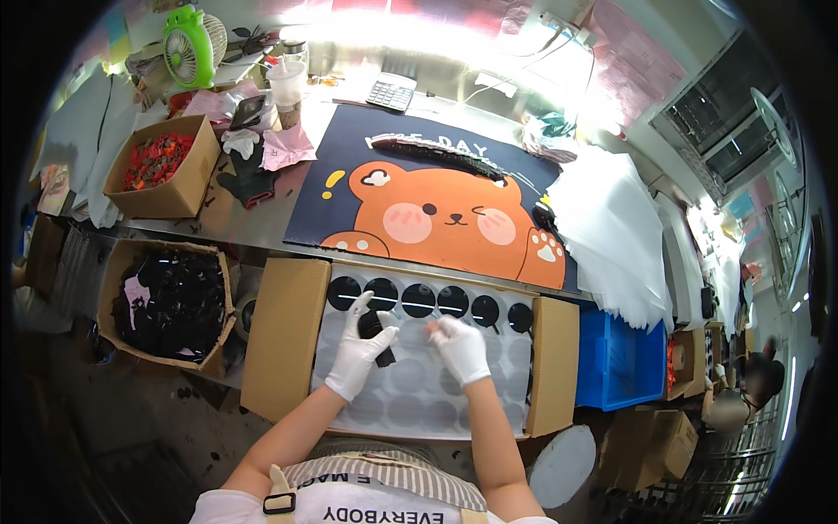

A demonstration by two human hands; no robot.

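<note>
My left hand [353, 354], in a white glove, is closed around a black part [370, 325] with a rounded top. A dark piece sticks out below its fingers. To the right, my gloved right hand [461, 351] has its fingers drawn together, slightly blurred. A small reddish spot shows at its fingertips; I cannot tell what it is. Both hands are over an open cardboard box [284, 336]. Along its far side lies a row of round black parts [418, 300], some with a short stem. A translucent sheet [419, 410] covers more round shapes nearer me.
Beyond the box, a bear-printed mat [454, 249] carries a long stack of black parts [441, 155]. At left are a carton of black pieces [170, 301] and one of red pieces [161, 162]. White sheets [611, 227] and a blue crate [620, 362] stand right. A co-worker [738, 406] is far right.
</note>
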